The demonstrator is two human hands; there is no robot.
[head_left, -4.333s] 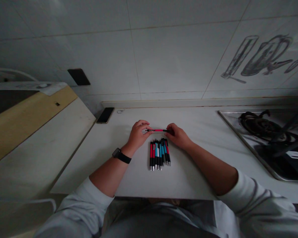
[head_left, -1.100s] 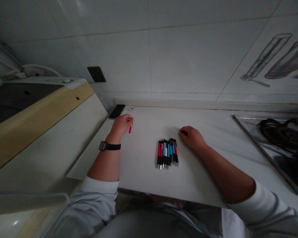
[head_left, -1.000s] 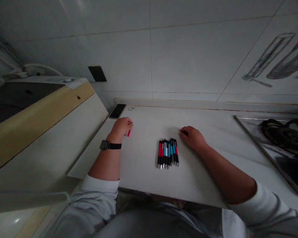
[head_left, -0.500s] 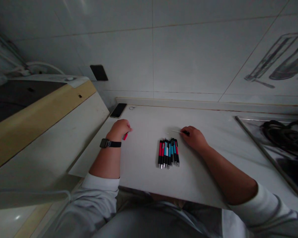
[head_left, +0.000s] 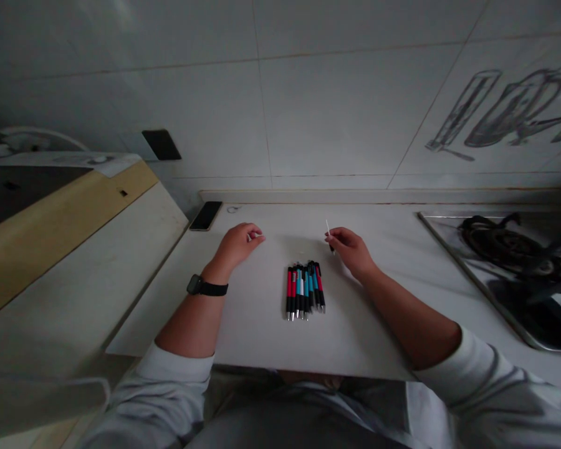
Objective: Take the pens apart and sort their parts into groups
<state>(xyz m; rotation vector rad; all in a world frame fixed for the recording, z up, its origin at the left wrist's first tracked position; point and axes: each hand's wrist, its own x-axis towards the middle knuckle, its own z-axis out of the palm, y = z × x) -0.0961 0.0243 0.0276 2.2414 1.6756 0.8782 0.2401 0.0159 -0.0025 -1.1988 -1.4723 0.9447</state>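
My right hand [head_left: 353, 249] pinches a partly assembled pen, a black grip section [head_left: 331, 248] with a thin white refill [head_left: 328, 227] standing up out of it. My left hand [head_left: 239, 244] hovers over the left half of the white countertop [head_left: 257, 312], its fingers curled and the fingertips close together. Whatever lies in those fingers is too hidden to make out. Between the hands and nearer to me, a row of several click pens [head_left: 303, 290] in red, blue and white with black grips lies side by side, metal tips toward me.
A dark phone [head_left: 206, 216] lies at the back left corner, with a small ring-like item [head_left: 234, 209] beside it. A gas stove [head_left: 509, 249] takes up the right side. At left, a raised cabinet panel [head_left: 84, 262] borders the counter; behind stands a tiled wall [head_left: 327, 118].
My left hand has moved right, and the red pen barrel by its fingers no longer shows. My right hand has turned the refill from lying flat to upright. The view has shifted right.
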